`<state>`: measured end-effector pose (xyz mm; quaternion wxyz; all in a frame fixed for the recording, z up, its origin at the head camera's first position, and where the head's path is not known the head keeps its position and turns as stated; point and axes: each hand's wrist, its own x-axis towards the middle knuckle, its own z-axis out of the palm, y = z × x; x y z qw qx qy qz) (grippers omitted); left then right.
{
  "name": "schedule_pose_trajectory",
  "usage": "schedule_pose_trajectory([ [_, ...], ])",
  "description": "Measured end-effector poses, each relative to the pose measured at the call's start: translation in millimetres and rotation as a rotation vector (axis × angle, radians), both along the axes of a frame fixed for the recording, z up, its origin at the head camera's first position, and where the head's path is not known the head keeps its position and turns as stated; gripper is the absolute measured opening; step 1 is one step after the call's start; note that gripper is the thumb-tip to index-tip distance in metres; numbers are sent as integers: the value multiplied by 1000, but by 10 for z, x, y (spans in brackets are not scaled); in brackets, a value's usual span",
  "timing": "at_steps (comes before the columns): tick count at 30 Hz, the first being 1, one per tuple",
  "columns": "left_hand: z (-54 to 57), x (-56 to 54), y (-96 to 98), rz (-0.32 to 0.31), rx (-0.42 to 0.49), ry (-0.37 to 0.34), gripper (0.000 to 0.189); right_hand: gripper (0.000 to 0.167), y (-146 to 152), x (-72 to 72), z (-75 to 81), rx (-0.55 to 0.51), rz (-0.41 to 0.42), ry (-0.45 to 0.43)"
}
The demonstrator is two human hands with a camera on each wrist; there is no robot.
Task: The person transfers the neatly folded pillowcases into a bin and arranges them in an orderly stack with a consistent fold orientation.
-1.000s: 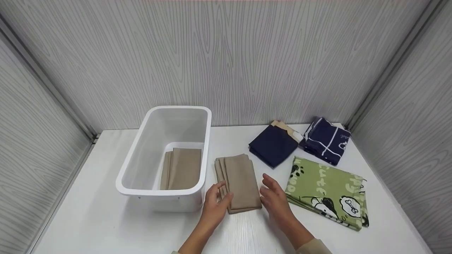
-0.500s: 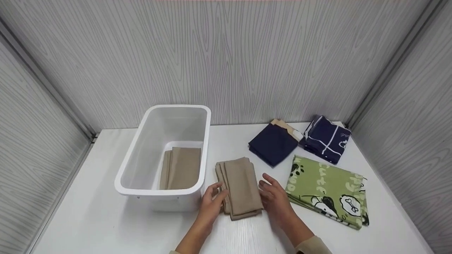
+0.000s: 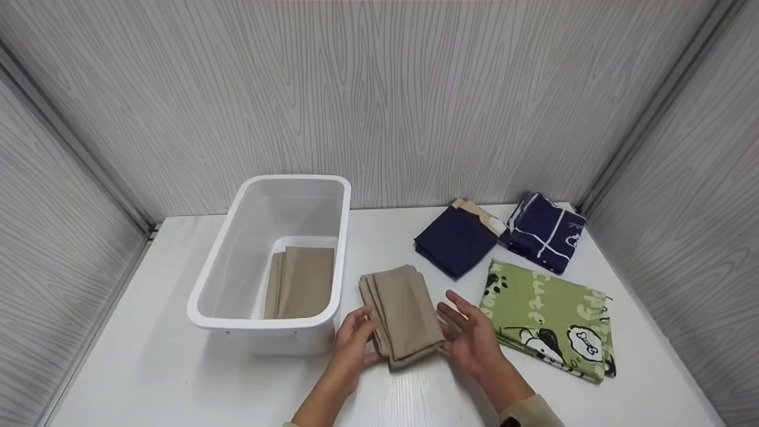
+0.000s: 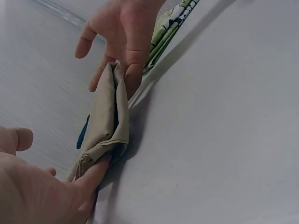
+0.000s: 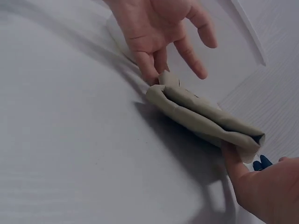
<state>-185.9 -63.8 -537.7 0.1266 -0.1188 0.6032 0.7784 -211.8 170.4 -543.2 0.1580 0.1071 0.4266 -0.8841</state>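
A folded brown cloth (image 3: pixel 409 314) lies between my two hands in the head view. In both wrist views it is tilted up off the table, with a shadow below. My left hand (image 3: pixel 353 347) supports its left edge, some fingers reaching beneath and the thumb apart from it. On the other side my right hand (image 3: pixel 474 344) has fingers under the near right corner, with other fingers spread and clear of the fabric. The right wrist view shows the cloth's folded layers (image 5: pixel 201 116) edge-on. Fingertips under the cloth are partly hidden.
Left of the hands stands a white plastic bin (image 3: pixel 207 296) holding brown folded cloth (image 3: pixel 308 281). Toward the right lie a green printed folded cloth (image 3: pixel 545 314), a dark navy folded piece (image 3: pixel 456 242) with beige beside it, and a navy white-lined one (image 3: pixel 548 231). Walls enclose the table.
The brown cloth has shifted slightly toward me and turned, its near right corner now raised. My right hand has rolled palm-up beneath it, and the left fingers have slid under the left edge.
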Motion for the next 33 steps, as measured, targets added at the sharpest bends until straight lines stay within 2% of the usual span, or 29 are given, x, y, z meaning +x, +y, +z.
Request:
schedule_pose_trajectory([
  [7, 20, -9, 2, -47, 178, -31, 64, 44, 61, -8, 21, -120, -36, -12],
  [11, 0, -28, 2, -45, 247, -39, 65, 46, 72, -8, 17, -118, -16, -12],
  [16, -46, -73, -2, -8, 311, -35, 61, 51, 91, -15, 4, -104, 19, -13],
  [20, -78, -104, -4, 17, 303, -41, 57, 56, 103, -9, -15, -53, 52, -10],
  [23, -88, -118, -8, 3, 276, -42, 57, 58, 112, -5, -29, 3, 83, -8],
  [30, -108, -154, -54, -120, 173, 8, 59, 63, 161, -26, -67, 202, 243, 60],
  [33, -120, -169, -69, -157, 138, 15, 60, 67, 170, -55, -70, 257, 306, 81],
])
